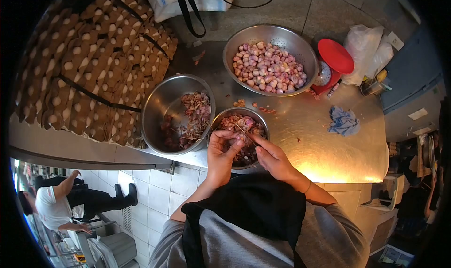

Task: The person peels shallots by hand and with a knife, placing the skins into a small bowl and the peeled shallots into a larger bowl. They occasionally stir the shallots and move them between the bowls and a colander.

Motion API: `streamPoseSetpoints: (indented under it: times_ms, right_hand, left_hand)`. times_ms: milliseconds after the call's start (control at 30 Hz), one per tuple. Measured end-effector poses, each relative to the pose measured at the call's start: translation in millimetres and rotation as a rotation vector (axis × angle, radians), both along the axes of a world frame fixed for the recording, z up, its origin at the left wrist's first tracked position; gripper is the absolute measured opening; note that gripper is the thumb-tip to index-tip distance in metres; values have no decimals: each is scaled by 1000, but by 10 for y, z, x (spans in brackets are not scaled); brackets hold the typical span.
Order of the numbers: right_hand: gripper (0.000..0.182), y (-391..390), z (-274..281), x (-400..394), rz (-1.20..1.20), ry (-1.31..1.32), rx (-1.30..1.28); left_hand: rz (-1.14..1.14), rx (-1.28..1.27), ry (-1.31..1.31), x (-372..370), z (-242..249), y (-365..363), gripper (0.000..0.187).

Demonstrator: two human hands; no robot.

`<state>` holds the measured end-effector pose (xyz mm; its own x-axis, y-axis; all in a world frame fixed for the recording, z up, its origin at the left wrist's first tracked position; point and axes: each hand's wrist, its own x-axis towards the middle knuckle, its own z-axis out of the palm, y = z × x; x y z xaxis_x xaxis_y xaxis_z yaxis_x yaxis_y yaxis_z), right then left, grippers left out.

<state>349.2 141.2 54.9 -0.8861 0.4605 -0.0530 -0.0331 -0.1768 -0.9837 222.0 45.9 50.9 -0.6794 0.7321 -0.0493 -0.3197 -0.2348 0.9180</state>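
Above a small metal bowl (264, 122) of shallots, my left hand (221, 156) pinches a small pale-pink shallot (242, 137). My right hand (274, 159) holds a thin knife (246, 134) whose blade reaches the shallot. A metal bowl (149, 109) with peels and some shallots stands to the left, beside the small bowl. Behind, a large perforated colander (300, 47) holds many peeled-looking pinkish shallots (268, 67). Reddish scraps (267, 110) lie on the metal table (324, 150) between the colander and the small bowl.
Strapped egg trays (89, 66) fill the left. Right of the colander are a red scale (335, 57), plastic bags (364, 47), a container of utensils (374, 85) and a blue cloth (343, 121). Another person (61, 197) is at the lower left, near a grey bin (115, 249).
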Motion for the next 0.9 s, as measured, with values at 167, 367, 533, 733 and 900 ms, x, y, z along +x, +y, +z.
streamPoseSetpoints:
  times_ms: [167,367,533,733,900]
  right_hand:
    - [36,48,-5,9,35,-25,-150]
    - [37,79,50,20,23,-52,-257]
    - [37,67,-12,6,11,-15,-175]
    - [35,-8,8,-4,-36,-38,-4]
    - [36,32,17,5,-7,-24,-71]
  left_hand:
    - [-38,32,-145,8,45,-3,21]
    - [-66,-53,-154,-53,-23,-18,20]
    - [-140,-86,-156,-41,6,5,28]
    - [-95,-63,16,-15,99,39,26]
    - [-139,-77,-33,-72,55,25,20]
